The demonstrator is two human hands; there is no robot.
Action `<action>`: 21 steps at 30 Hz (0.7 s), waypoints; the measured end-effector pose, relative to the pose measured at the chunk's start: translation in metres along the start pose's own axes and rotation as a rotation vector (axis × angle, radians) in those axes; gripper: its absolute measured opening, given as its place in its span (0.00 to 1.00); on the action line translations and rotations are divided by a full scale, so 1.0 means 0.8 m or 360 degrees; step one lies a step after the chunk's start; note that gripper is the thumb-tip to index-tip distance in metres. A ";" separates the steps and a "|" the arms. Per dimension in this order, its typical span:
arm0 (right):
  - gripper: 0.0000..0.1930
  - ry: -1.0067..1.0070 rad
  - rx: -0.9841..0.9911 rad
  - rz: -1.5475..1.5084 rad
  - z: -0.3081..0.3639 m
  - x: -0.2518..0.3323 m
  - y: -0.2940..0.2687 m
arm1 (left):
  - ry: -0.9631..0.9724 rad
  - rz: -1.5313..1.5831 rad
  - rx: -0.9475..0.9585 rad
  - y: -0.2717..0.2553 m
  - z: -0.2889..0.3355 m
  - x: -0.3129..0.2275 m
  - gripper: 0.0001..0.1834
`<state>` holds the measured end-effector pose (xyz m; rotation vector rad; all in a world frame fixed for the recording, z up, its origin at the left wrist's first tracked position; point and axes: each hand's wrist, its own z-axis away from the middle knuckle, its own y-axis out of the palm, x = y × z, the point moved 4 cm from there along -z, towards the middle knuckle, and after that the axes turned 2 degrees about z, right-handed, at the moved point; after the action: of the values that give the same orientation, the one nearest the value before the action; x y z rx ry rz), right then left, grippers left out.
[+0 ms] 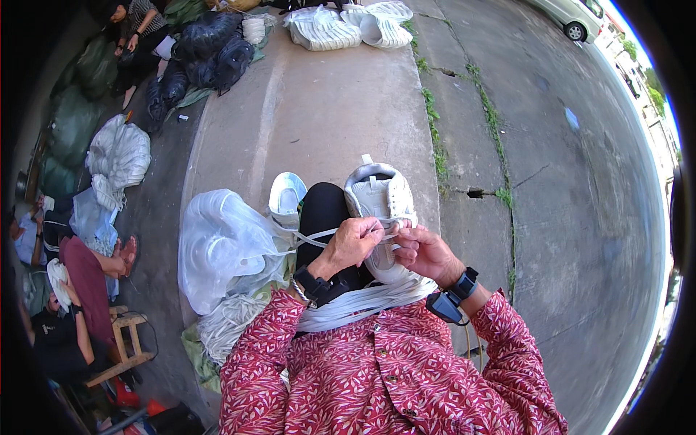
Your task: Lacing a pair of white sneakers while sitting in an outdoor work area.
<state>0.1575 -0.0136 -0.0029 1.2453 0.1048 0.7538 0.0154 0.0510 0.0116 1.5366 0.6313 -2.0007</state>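
Note:
A white sneaker [379,190] rests on my lap with its heel pointing away from me. My left hand [349,243] pinches a white shoelace [319,236] over the tongue area, and the lace trails left from it. On the right side of the shoe, my right hand [426,251] has its fingers closed at the lace near the eyelets. Its fingertips hide just what they grip. A bundle of white laces [368,301] lies across my lap below both hands. Left of my dark-clothed knee stands a second white shoe [288,194] with a pale blue lining.
A clear plastic bag [225,246] sits at my left, above a pile of white laces [230,328]. Stacked white shoes [326,29] stand at the far end of the concrete ledge. Co-workers sit along the left, near black bags [206,54] and a wooden stool [129,341].

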 end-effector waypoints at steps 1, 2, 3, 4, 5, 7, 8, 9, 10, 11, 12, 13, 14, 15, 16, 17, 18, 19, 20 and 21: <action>0.04 -0.0045 -0.0067 -0.0029 -0.003 0.001 -0.003 | 0.0001 -0.0001 0.0002 -0.001 0.002 0.000 0.09; 0.05 -0.0089 -0.0134 -0.0053 -0.004 0.002 -0.006 | 0.0015 0.0095 -0.0010 -0.002 0.004 -0.001 0.09; 0.05 -0.0092 -0.0133 -0.0055 -0.005 0.003 -0.007 | 0.0029 0.0191 -0.0023 -0.004 0.006 -0.002 0.08; 0.06 -0.0113 -0.0146 -0.0103 -0.006 0.006 -0.008 | 0.0030 0.0190 -0.0025 -0.005 0.008 -0.003 0.08; 0.07 -0.0133 -0.0158 -0.0152 -0.006 0.008 -0.010 | 0.0011 0.0184 -0.0257 -0.014 0.012 -0.003 0.08; 0.08 -0.0148 -0.0132 -0.0145 -0.005 0.016 -0.011 | -0.0111 0.0067 -0.0736 -0.033 0.020 0.000 0.09; 0.08 -0.0189 -0.0098 -0.0160 -0.004 0.019 -0.011 | -0.0196 -0.0001 -0.0813 -0.039 0.024 0.002 0.10; 0.08 -0.0171 -0.0112 -0.0142 -0.004 0.021 -0.012 | -0.0347 -0.0068 -0.0887 -0.044 0.027 0.006 0.10; 0.08 -0.0149 -0.0162 -0.0170 -0.004 0.020 -0.014 | -0.0316 -0.0215 -0.0822 -0.042 0.028 0.005 0.11; 0.09 -0.0111 -0.0206 -0.0199 -0.005 0.019 -0.016 | -0.0355 -0.0218 -0.0814 -0.044 0.030 0.006 0.11; 0.09 -0.0124 -0.0215 -0.0197 -0.006 0.019 -0.018 | -0.0469 -0.0260 -0.0553 -0.043 0.031 0.011 0.12; 0.10 -0.0134 -0.0233 -0.0194 -0.008 0.019 -0.020 | -0.0554 -0.0293 -0.0296 -0.043 0.034 0.014 0.13; 0.11 -0.0144 -0.0255 -0.0206 -0.010 0.019 -0.022 | -0.0513 -0.0054 -0.0273 -0.048 0.037 0.014 0.16; 0.11 -0.0144 -0.0250 -0.0193 -0.012 0.018 -0.025 | -0.0537 0.0192 -0.0348 -0.062 0.041 0.016 0.16; 0.12 -0.0141 -0.0225 -0.0078 -0.015 0.018 -0.026 | -0.0469 0.0463 -0.0503 -0.084 0.046 0.015 0.16; 0.13 -0.0145 -0.0205 0.0034 -0.017 0.018 -0.029 | -0.0420 0.0729 -0.0644 -0.106 0.054 0.015 0.16; 0.13 -0.0153 -0.0212 0.0030 -0.018 0.018 -0.031 | -0.0365 0.0790 -0.0747 -0.128 0.063 0.015 0.16; 0.13 -0.0152 -0.0224 0.0003 -0.020 0.018 -0.034 | -0.0391 0.0804 -0.0952 -0.147 0.072 0.019 0.15; 0.14 -0.0162 -0.0225 -0.0039 -0.021 0.018 -0.034 | -0.0519 0.0707 -0.0939 -0.150 0.080 0.026 0.14; 0.14 -0.0150 -0.0220 -0.0018 -0.021 0.018 -0.033 | -0.0591 0.0584 -0.0825 -0.146 0.083 0.031 0.13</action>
<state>0.1729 0.0053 -0.0269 1.1452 -0.0168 0.6801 -0.1150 0.0923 0.0085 0.8707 0.6002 -1.6154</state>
